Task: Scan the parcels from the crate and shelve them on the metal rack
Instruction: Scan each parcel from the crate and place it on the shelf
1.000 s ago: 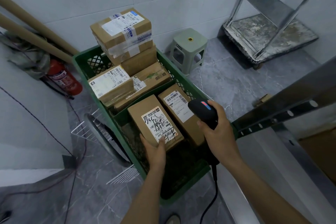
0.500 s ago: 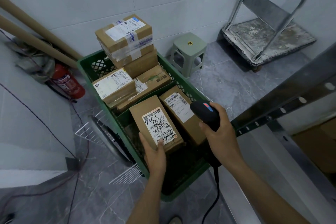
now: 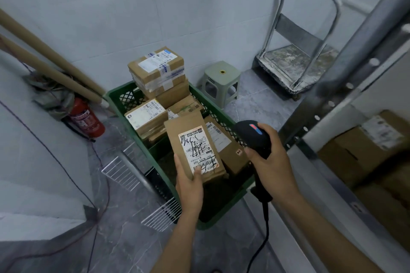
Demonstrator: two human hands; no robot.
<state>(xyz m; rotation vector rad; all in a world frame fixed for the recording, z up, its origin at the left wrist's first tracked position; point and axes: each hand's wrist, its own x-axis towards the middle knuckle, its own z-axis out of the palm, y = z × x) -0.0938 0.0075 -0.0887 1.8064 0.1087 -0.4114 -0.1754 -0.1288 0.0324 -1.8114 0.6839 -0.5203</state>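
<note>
The left hand (image 3: 189, 184) grips the near end of the flat brown cardboard parcel with a scribbled white label (image 3: 188, 137), thumb on top, holding it tilted over the green plastic lattice crate (image 3: 114, 95). It looks light and stiff, so an end grip should do. The right hand (image 3: 273, 166) wraps the black corded scanner (image 3: 250, 133), and the space is tight, with the grey perforated metal rack (image 3: 346, 77) close by on the grey tiled floor (image 3: 255, 104).

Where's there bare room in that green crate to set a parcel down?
The crate's near end is bare, under the held parcel. Its far end is crowded with stacked parcels. Floor by the stool is free.
</note>
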